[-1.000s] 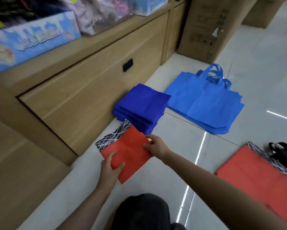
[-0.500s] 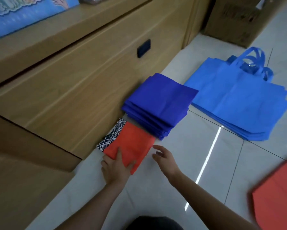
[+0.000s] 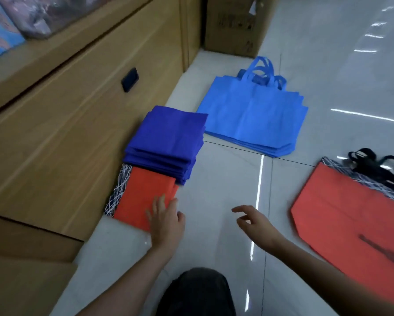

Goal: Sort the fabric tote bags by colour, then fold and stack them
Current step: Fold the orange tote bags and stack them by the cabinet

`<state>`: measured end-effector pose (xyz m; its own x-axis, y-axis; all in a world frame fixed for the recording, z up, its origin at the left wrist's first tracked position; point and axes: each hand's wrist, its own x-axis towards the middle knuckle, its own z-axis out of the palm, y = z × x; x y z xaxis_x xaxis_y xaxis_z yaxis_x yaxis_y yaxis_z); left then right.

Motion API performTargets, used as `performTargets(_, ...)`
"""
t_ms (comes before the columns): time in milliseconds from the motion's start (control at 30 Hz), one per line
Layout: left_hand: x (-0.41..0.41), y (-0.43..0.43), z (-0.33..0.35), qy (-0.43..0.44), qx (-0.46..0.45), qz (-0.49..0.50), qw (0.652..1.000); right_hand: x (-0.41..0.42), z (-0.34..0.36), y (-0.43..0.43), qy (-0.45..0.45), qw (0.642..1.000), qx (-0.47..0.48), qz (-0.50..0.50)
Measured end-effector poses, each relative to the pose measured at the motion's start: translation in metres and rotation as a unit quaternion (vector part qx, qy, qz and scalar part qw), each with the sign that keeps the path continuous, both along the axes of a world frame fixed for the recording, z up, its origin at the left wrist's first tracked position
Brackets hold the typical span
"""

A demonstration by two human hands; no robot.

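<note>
Our left hand (image 3: 166, 222) lies flat on the folded red bag (image 3: 143, 197). Our right hand (image 3: 257, 226) — loose, empty — is nearer the unfolded red bags (image 3: 342, 220).

Head camera looks steeply down, close above floor (image 3: 225, 201).

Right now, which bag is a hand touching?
The folded red bag, under the left hand. The folded blue pile, flat blue pile and unfolded red bag lie untouched.
</note>
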<state>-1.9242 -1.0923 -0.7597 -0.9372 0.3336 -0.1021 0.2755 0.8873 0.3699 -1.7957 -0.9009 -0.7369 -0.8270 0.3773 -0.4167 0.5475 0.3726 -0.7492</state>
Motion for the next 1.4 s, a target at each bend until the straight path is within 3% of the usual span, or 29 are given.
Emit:
performTargets(200,0.055,0.086,0.020,-0.093,0.068,-0.201,0.973,0.064,0.008,0.029,0.004,0.995,0.061,-0.083)
performTargets(400,0.121,0.146,0.009,-0.207,0.068,-0.305,0.927,0.151,-0.010,0.065,-0.065,0.979,0.166,-0.101)
performTargets(567,0.159,0.185,-0.011,-0.185,0.081,-0.385,0.900,0.215,-0.027,0.114,-0.139,0.943,0.289,-0.084)
performTargets(733,0.172,0.206,-0.034,-0.142,0.058,-0.437,0.886,0.244,-0.057,0.130,-0.197,0.926,0.320,-0.031)
performTargets(867,0.170,0.209,-0.047,-0.132,0.023,-0.471,0.872,0.248,-0.070,0.121,-0.167,0.934,0.313,-0.048)
performTargets(1000,0.170,0.209,-0.044,-0.048,-0.052,-0.511,0.857,0.249,-0.068,0.110,-0.108,0.945,0.279,-0.132)
performTargets(1167,0.158,0.208,-0.027,0.005,0.064,-0.461,0.885,0.268,-0.057,0.094,0.001,0.933,0.341,-0.111)
performTargets(1333,0.134,0.199,-0.007,-0.080,0.163,-0.461,0.868,0.299,-0.039,0.097,0.044,0.919,0.389,-0.054)
performTargets(1400,0.127,0.196,0.000,-0.090,0.183,-0.433,0.878,0.312,-0.036,0.105,0.037,0.916,0.395,-0.061)
